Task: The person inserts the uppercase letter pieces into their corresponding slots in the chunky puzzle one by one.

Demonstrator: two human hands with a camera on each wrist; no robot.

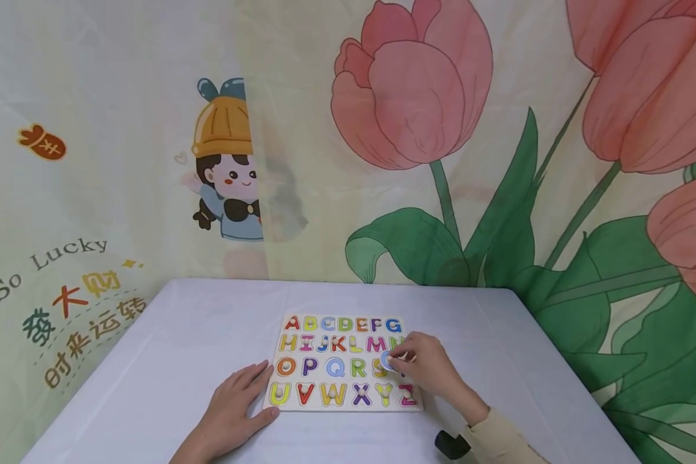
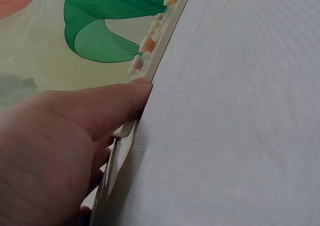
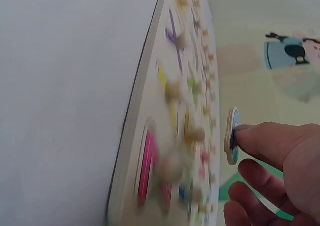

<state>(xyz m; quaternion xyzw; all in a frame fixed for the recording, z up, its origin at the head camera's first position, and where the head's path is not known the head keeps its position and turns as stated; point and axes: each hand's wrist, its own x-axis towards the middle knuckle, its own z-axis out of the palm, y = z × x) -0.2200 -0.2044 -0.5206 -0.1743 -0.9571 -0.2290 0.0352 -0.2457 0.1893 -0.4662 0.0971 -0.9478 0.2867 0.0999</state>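
Observation:
A white alphabet puzzle board lies on the table, its colourful letters in rows from A to Z, many with small knobs. My left hand rests at the board's left side. Its thumb touches the front edge near the corner, as the left wrist view also shows. Over the board's right part, my right hand pinches a flat blue puzzle piece between thumb and finger. That piece is held above the board, near the S; the hand partly covers the T and N. Which letter the piece is, I cannot tell.
A white cloth covers the table. Behind it hangs a backdrop printed with tulips and a cartoon figure. A black object shows beside the right sleeve near the front.

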